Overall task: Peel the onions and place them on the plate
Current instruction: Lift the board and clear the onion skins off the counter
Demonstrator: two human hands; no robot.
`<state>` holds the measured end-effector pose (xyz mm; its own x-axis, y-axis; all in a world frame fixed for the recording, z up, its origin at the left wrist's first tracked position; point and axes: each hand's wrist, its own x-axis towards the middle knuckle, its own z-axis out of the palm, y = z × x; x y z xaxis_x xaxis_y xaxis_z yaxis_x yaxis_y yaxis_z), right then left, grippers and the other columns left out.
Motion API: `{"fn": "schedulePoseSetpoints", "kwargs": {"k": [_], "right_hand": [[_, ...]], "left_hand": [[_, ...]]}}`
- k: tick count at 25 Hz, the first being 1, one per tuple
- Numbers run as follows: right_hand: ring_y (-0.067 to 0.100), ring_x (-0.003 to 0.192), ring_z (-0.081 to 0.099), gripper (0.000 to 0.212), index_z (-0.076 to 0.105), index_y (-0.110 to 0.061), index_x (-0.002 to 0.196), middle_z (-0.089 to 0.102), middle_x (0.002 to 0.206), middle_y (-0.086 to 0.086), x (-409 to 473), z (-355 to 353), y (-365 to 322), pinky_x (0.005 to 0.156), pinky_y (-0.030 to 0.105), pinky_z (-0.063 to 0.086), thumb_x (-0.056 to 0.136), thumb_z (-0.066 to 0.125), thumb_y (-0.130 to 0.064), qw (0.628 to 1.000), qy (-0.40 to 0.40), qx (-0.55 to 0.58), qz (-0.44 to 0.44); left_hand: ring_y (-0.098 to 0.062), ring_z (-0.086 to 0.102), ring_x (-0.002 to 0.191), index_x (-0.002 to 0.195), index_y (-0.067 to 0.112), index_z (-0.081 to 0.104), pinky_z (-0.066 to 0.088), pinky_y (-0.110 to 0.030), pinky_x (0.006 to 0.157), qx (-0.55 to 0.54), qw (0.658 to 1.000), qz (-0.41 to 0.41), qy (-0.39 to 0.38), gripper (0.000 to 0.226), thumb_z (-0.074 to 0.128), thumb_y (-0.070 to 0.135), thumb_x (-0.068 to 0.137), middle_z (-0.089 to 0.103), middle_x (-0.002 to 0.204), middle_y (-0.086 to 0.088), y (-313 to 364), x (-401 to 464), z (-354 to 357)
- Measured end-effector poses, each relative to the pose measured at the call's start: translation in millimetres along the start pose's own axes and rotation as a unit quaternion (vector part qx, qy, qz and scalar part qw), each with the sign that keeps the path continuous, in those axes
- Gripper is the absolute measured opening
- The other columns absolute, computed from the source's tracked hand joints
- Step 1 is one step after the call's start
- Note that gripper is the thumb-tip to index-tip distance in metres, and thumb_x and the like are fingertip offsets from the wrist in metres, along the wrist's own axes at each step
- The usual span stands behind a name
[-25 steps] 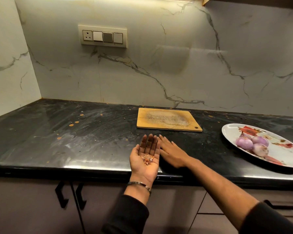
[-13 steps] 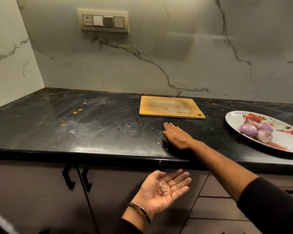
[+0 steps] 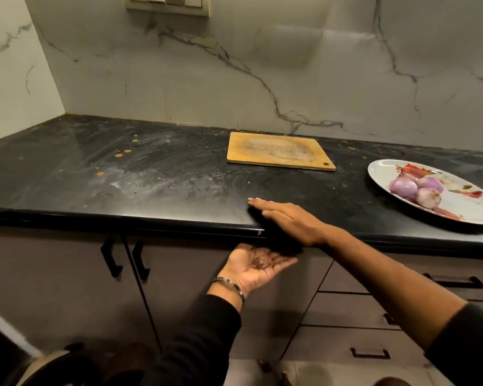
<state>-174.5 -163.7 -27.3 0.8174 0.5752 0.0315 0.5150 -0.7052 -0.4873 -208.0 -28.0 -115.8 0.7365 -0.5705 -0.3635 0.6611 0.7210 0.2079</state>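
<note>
Head-camera view: the black stone countertop [image 3: 151, 185] is seen with small peel flecks scattered over it, and the main risk is judged to lie there. If the flecks are swept too fast towards the edge, they could be scattered onto the floor instead of being caught, since only a small catching surface is offered below the rim. A pale wooden cutting board [image 3: 280, 151] is lying bare near the marble wall. The white oval plate with red markings [image 3: 388, 169] is set well to the right, and three peeled purple onions [image 3: 414, 188] are resting together on it, so the task proper is judged nearly done. The plate could be nudged by a wide sweep, though it is well apart from the arm.

The right hand [image 3: 287, 218] is laid flat, palm down, on the counter at its front edge, fingers straight and together, nothing grasped. The left hand [image 3: 255, 266] is held palm up just under the edge, fingers relaxed and released, with a few reddish peel scraps [image 3: 258, 261] cupped loosely in it; a tilt could spill them.
</note>
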Motion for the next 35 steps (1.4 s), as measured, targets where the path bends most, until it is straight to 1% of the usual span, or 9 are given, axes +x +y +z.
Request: {"fn": "schedulePoseSetpoints", "kwargs": {"k": [4,7,9,12,16,22,25,28,35], "right_hand": [[0.007,0.146,0.032,0.043,0.044,-0.015,0.149,0.041,0.156,-0.004,-27.5,19.6,-15.1,0.122,0.034,0.024,0.107,0.036,-0.018,0.998,0.032,0.018,-0.046],[0.003,0.145,0.033,0.048,0.047,-0.017,0.147,0.044,0.154,-0.006,-48.0,37.1,-23.6,0.122,0.031,0.025,0.101,0.036,-0.023,0.996,0.055,0.003,-0.076],[0.002,0.142,0.038,0.047,0.052,-0.018,0.144,0.050,0.150,-0.007,-56.0,43.2,-27.7,0.119,0.028,0.029,0.100,0.038,-0.022,0.992,0.058,-0.025,-0.107],[0.006,0.137,0.046,0.045,0.057,-0.018,0.140,0.056,0.145,-0.005,-46.7,33.8,-25.4,0.115,0.028,0.035,0.099,0.038,-0.023,0.987,0.108,-0.051,-0.104],[0.012,0.149,0.029,0.043,0.043,-0.013,0.149,0.039,0.157,0.001,-28.0,25.5,-15.3,0.123,0.030,0.019,0.106,0.039,-0.016,0.991,0.127,-0.044,0.000],[0.004,0.138,0.045,0.040,0.061,-0.015,0.136,0.059,0.141,-0.004,-46.6,81.7,-47.9,0.116,0.029,0.036,0.099,0.047,-0.014,0.981,0.149,0.047,-0.110],[0.005,0.137,0.046,0.039,0.063,-0.015,0.133,0.060,0.140,-0.003,-29.5,102.4,-69.3,0.116,0.032,0.037,0.097,0.051,-0.009,0.975,0.175,0.085,-0.110],[0.005,0.137,0.045,0.036,0.066,-0.014,0.129,0.060,0.139,-0.002,-6.7,135.7,-97.6,0.118,0.033,0.032,0.096,0.052,-0.010,0.973,0.185,0.073,-0.120],[0.005,0.137,0.042,0.036,0.064,-0.016,0.130,0.059,0.140,0.000,55.2,230.0,-181.3,0.122,0.030,0.023,0.099,0.049,-0.014,0.967,0.148,0.074,-0.194]], "left_hand": [[-0.043,0.070,0.092,0.107,-0.004,0.070,0.057,-0.054,0.079,-0.016,1.000,0.021,0.000,0.044,0.041,0.029,0.098,0.069,0.110,-0.027,-1.4,-6.3,7.0],[-0.030,0.072,0.077,0.096,0.003,0.068,0.062,-0.040,0.060,-0.035,0.998,0.023,0.050,0.036,0.041,0.026,0.099,0.072,0.088,-0.016,-2.3,-3.8,3.3],[-0.025,0.069,0.076,0.089,0.002,0.068,0.059,-0.033,0.059,-0.039,0.996,0.027,0.079,0.036,0.039,0.021,0.099,0.070,0.081,-0.013,-2.8,-0.8,0.0],[-0.031,0.072,0.074,0.090,-0.001,0.070,0.061,-0.043,0.061,-0.022,0.997,0.053,0.059,0.037,0.041,0.020,0.096,0.071,0.087,-0.019,-5.8,-3.2,3.0],[-0.042,0.067,0.097,0.110,-0.005,0.068,0.054,-0.058,0.083,-0.011,0.999,0.042,0.019,0.040,0.043,0.019,0.090,0.067,0.111,-0.028,-6.2,-15.8,7.5],[-0.032,0.072,0.059,0.066,-0.007,0.073,0.059,-0.038,0.048,-0.054,0.996,0.058,0.038,0.048,0.042,0.019,0.092,0.071,0.070,-0.021,1.4,-31.4,-9.2],[-0.052,0.069,0.086,0.091,-0.023,0.068,0.058,-0.055,0.077,-0.048,0.998,0.038,-0.032,0.051,0.051,0.025,0.081,0.066,0.098,-0.040,2.0,-55.6,-24.0],[-0.048,0.042,0.132,0.133,-0.012,0.051,0.023,-0.055,0.117,-0.008,0.994,0.062,-0.094,0.070,0.047,0.042,0.088,0.045,0.141,-0.035,17.9,-85.2,-43.5],[-0.037,0.026,0.145,0.143,-0.002,0.039,0.022,-0.050,0.114,0.004,0.973,0.225,-0.046,0.072,0.037,0.043,0.088,0.034,0.154,-0.023,78.1,-180.1,-119.3]]}}
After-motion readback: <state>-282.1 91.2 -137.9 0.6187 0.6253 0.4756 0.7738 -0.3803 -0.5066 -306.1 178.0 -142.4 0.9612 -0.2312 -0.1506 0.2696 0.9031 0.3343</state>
